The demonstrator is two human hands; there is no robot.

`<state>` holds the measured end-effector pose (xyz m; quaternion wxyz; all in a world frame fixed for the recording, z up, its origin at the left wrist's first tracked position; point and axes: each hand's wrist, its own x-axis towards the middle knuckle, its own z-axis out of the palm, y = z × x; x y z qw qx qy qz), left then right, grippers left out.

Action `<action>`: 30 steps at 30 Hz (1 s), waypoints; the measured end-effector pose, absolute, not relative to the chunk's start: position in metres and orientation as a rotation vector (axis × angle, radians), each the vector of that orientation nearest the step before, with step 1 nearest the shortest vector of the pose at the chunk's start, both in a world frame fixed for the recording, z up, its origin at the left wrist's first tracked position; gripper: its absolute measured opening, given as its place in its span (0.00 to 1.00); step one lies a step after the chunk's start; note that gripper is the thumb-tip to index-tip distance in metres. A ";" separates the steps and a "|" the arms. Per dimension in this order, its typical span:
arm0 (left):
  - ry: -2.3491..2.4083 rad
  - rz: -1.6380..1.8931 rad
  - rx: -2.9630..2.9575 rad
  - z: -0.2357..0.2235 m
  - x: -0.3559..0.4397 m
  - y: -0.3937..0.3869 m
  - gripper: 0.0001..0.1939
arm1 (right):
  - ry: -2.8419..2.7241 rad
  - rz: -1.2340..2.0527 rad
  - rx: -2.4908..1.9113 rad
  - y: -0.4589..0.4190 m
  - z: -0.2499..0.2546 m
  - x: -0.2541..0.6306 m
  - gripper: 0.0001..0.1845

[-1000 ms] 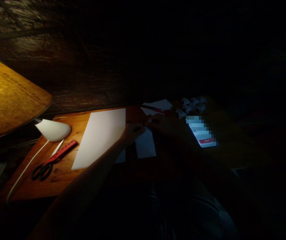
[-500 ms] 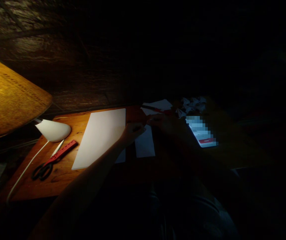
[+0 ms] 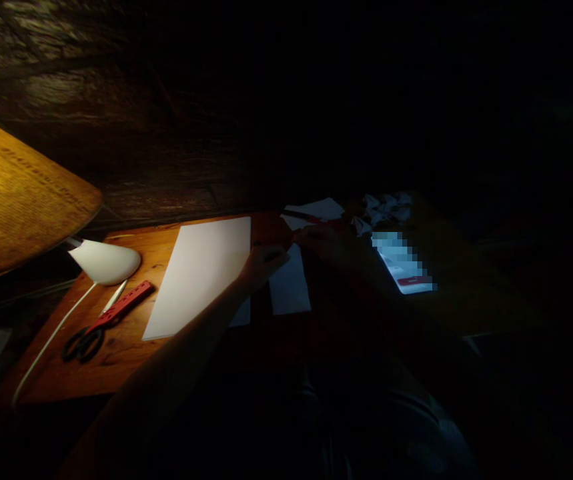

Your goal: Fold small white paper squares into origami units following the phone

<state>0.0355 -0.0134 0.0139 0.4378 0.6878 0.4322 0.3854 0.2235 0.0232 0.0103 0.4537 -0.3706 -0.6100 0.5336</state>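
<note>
My left hand [image 3: 265, 261] is closed, its fingertips curled near the top of a narrow white paper strip [image 3: 290, 290]. Facing it, my right hand [image 3: 322, 239] is in deep shadow with its fingers pinched together. The fingertips of both hands nearly meet above the strip's far end. Whatever is between them is too dark and small to make out. The strip lies on the wooden table [image 3: 116, 360]. To its left is a large white sheet or stack of paper [image 3: 206, 273], partly covered by my left forearm.
Black-handled scissors with a red blade part [image 3: 111, 320] lie by a slim white object [image 3: 115, 298] and a lamp base [image 3: 109, 261]. A lit phone [image 3: 403, 267] is at right. Behind are more paper [image 3: 329, 208], a dark-and-red long object [image 3: 303, 215] and several folded paper pieces [image 3: 386, 208].
Both hands stay over the strip's far end, and their fingers have shifted slightly. The view has moved a little; the other things on the table lie as before.
</note>
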 end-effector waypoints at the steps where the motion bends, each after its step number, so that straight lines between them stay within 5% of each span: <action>1: 1.084 0.964 1.703 0.014 0.036 -0.013 0.18 | -1.510 1.329 -0.922 0.023 0.011 0.223 0.20; 10: 1.203 1.139 1.634 0.011 0.033 -0.010 0.17 | -1.785 1.292 -1.022 0.008 0.035 0.224 0.27; 30: 1.193 1.107 1.685 0.012 0.032 -0.011 0.15 | -1.733 1.308 -1.066 0.003 0.036 0.223 0.24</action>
